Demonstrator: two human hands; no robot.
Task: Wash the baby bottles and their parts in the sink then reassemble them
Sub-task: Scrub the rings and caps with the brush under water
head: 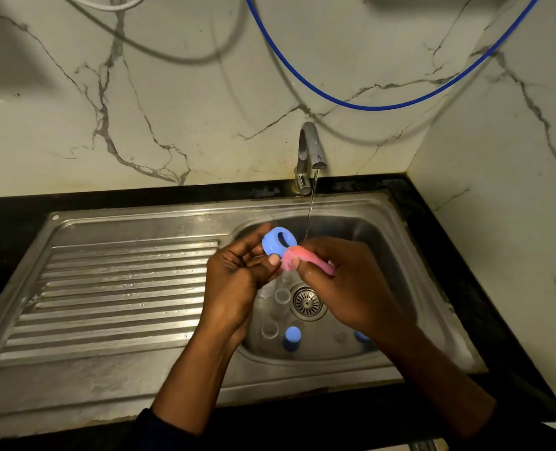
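My left hand (pixel 237 271) grips a blue bottle collar ring (pixel 278 240) above the steel sink basin (pixel 384 242). Against the ring's lower edge my right hand (pixel 341 278) pinches a pink scrub pad (pixel 297 258). Both hands hover over the basin, just left of the thin water stream (pixel 310 209) from the tap (pixel 309 151). Down in the basin lie clear bottles (pixel 281 299), a blue-capped piece (pixel 292 338) and another blue piece (pixel 361 336) partly hidden by my right wrist.
A ribbed steel drainboard (pixel 113 294) stretches left of the basin. The drain strainer (pixel 307 302) sits mid-basin. A black counter (pixel 458 271) rims the sink, with marble walls behind and to the right. A blue hose (pixel 377 107) and grey cables hang on the wall.
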